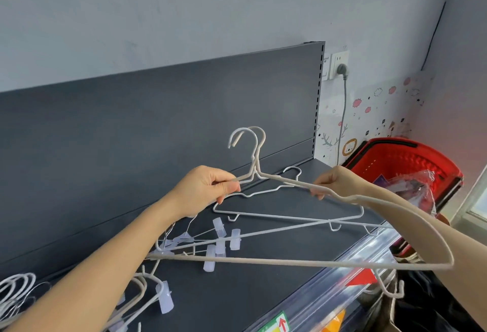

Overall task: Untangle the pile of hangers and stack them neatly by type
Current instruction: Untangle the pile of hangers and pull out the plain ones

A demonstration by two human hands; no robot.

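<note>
Left hand [208, 189], right hand [333, 182], gripping 2 hangers [290, 260]

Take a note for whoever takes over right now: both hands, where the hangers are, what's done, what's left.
Left hand pinches two beige hangers near their necks; right hand pinches their right shoulder, above the shelf.
One white wire hanger lies flat at the back.
Clip hangers lie tangled under the left arm; more hooks at the lower left edge.
Done: beige pair held up together. Left: set it down, untangle the clip hangers, stack by type.
</note>
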